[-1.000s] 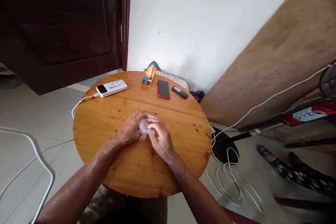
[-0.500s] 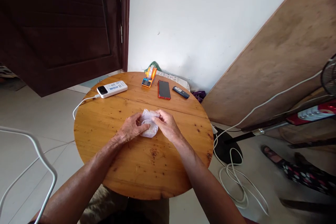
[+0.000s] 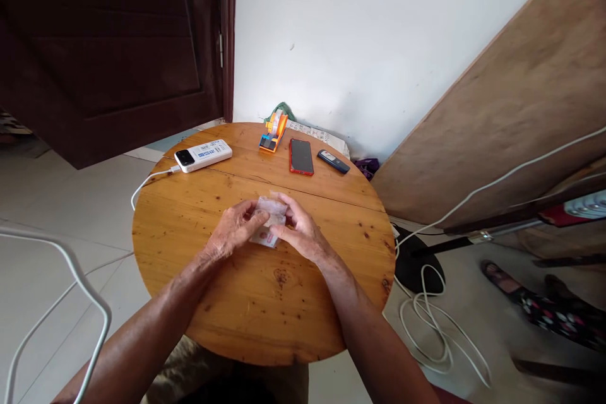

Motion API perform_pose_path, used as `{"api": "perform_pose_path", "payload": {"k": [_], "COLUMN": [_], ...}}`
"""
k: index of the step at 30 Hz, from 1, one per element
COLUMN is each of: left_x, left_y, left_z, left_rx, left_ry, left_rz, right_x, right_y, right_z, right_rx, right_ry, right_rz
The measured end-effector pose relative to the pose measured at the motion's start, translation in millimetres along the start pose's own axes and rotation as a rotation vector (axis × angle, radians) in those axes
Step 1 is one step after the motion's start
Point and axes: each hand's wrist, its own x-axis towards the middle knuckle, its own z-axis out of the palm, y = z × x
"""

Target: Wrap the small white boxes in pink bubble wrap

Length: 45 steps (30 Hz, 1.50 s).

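Note:
A small clear plastic bag (image 3: 271, 221) with something pale inside lies at the middle of the round wooden table (image 3: 199, 202). My left hand (image 3: 231, 233) pinches its left side, fingers closed on the plastic. My right hand (image 3: 299, 232) grips its right side and upper edge, fingers curled over it. Both hands rest on the tabletop with the bag between them, and they hide most of it.
At the table's far edge lie a white power bank (image 3: 203, 155) with a white cable, an orange tape dispenser (image 3: 273, 132), a red-cased phone (image 3: 302, 156) and a small dark phone (image 3: 333, 161). White cables coil on the floor (image 3: 426, 322). A board leans at the right.
The bag went from crumpled between my hands to flattened on the table. My right hand moved up to its top edge, then settled on its right side.

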Motion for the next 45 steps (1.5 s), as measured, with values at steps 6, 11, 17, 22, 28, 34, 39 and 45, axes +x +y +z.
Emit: {"api": "perform_pose_path", "payload": {"k": [6, 11, 17, 22, 28, 34, 39, 45], "left_x": [9.4, 11.2, 11.4, 11.8, 10.4, 9.0, 7.8, 10.8], "left_y": [-16.6, -24.1, -23.1, -22.5, -21.2, -20.8, -19.7, -25.4], "left_z": [4.3, 6.1, 6.0, 2.7, 2.6, 6.1, 7.2, 9.2], "left_rx": [-0.235, -0.2, -0.223, -0.359, -0.38, -0.357, -0.335, -0.176], "left_ry": [-0.043, -0.03, -0.03, -0.072, -0.107, -0.123, -0.138, -0.052], "left_rz": [-0.026, -0.023, -0.047, -0.075, -0.059, -0.042, -0.053, -0.036], "right_x": [4.3, 4.7, 7.5, 8.1, 6.6, 14.8, 25.5, 31.0], "right_y": [7.1, 7.2, 7.7, 8.5, 7.9, 2.2, -0.2, -0.2], "right_z": [2.3, 5.4, 6.6, 9.3, 8.4, 5.8, 8.1, 3.7], "right_rx": [-0.083, -0.114, -0.097, -0.074, -0.016, 0.04, 0.027, 0.063], "right_ry": [0.175, 0.215, 0.203, 0.224, 0.239, 0.286, 0.367, 0.414], "right_rz": [-0.021, -0.061, -0.059, -0.054, -0.037, -0.034, -0.073, -0.118]}}
